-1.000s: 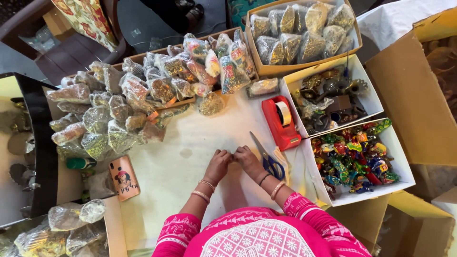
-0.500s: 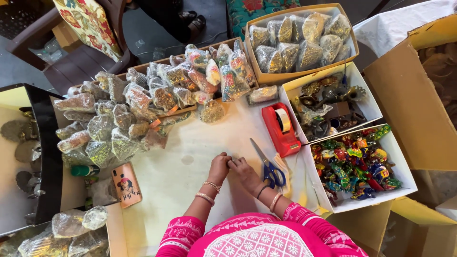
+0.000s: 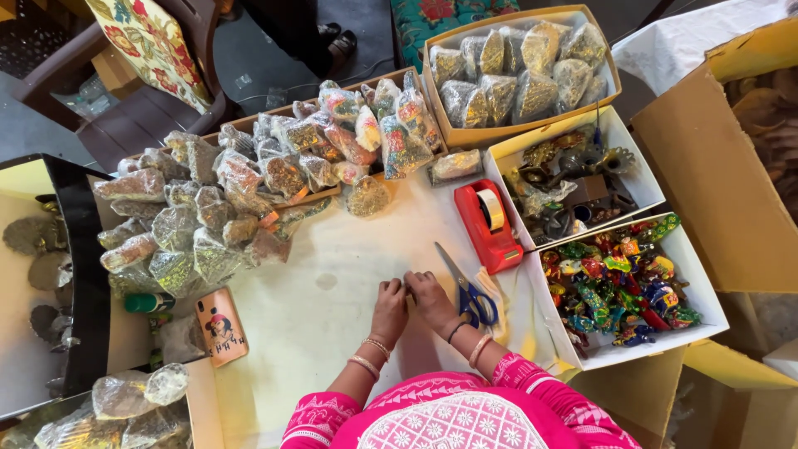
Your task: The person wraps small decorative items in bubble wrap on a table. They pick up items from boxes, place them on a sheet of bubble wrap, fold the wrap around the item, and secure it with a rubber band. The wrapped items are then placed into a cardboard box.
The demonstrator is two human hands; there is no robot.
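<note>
Nearest, the left hand (image 3: 389,301) and right hand (image 3: 430,293) pinch together on the white table (image 3: 332,316) (contents too small to tell), blue-handled scissors (image 3: 467,291) just beside, while many wrapped packets (image 3: 249,191) lie finished beyond.

Clear wrapped packets (image 3: 249,199) heap at the table's left; more fill a cardboard box (image 3: 439,98) above.

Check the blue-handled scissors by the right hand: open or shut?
Shut: the blue-handled scissors lie flat on the white table, blades together in one point.
</note>
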